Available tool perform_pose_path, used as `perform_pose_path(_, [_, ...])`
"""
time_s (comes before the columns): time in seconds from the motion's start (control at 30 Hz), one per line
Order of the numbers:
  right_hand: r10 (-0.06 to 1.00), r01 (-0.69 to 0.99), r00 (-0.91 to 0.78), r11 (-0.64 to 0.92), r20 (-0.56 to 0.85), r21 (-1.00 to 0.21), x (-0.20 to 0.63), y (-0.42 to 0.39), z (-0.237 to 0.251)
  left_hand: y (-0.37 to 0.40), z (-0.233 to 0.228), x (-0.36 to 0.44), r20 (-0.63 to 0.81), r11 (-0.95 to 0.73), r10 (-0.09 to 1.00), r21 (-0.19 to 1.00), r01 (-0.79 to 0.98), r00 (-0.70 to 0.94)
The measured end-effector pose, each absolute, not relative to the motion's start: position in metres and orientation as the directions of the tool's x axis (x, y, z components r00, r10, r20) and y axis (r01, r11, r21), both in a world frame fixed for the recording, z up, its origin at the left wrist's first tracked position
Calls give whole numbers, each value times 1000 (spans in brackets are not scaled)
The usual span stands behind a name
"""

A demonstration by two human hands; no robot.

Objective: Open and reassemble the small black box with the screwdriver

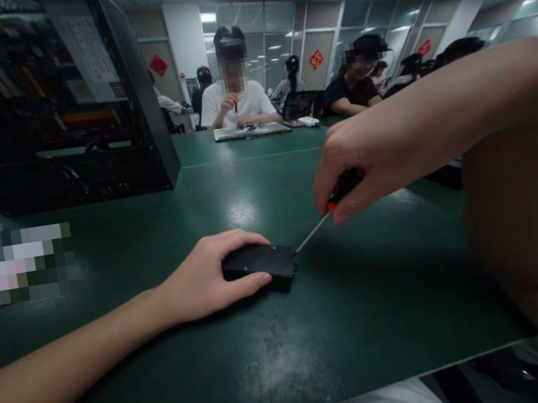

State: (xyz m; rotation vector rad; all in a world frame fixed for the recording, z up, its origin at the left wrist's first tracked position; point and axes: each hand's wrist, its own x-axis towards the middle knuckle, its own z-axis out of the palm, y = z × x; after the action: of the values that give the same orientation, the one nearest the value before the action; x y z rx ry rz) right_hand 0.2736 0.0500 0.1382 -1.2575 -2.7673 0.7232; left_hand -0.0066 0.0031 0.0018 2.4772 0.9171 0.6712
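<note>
A small black rectangular box (258,262) with tiny screws on its top lies on the green table. My left hand (209,274) is wrapped round its left part, thumb on the near side and fingers on the far side. My right hand (359,161) grips the black and red handle of a screwdriver (313,232). The screwdriver slants down to the left, and its tip meets the right end of the box, close to a small loop there. Whether the tip sits in a screw, I cannot tell.
A large black computer case (137,100) with exposed inner parts stands at the back left. Across the green table (272,356), a person in a white shirt (238,101) sits behind a flat open device (252,131). Another person in dark clothes (346,92) sits to the right.
</note>
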Motion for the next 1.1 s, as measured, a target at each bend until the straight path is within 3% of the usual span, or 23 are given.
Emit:
perform_pose_path(0.23, [680, 640, -728, 626, -90, -446, 273, 52, 137, 3, 2, -7, 290, -699, 683, 527, 483, 670])
perform_pose_path(0.43, [479, 610, -768, 750, -425, -256, 254, 55, 142, 3, 2, -7, 282, -688, 692, 538, 487, 665])
perform_pose_path(0.5, [414, 565, -794, 772, -444, -290, 255, 68, 138, 3, 2, -7, 281, -688, 691, 538, 488, 666])
perform_pose_path(0.63, [304, 500, -851, 722, -429, -479, 266, 93, 100, 2, 2, -6, 281, -684, 699, 531, 501, 657])
perform_pose_path(0.8, [327, 473, -880, 656, -344, -588, 285, 88, 38, 2, 1, -5, 281, -675, 707, 544, 499, 649])
perform_pose_path(0.93, [427, 462, -884, 730, -192, -504, 298, 65, 25, 2, 0, -6, 286, -674, 707, 551, 493, 647])
perform_pose_path(1.1, [466, 468, -878, 783, -112, -410, 297, 46, 33, 3, 0, -7, 282, -669, 710, 554, 495, 645])
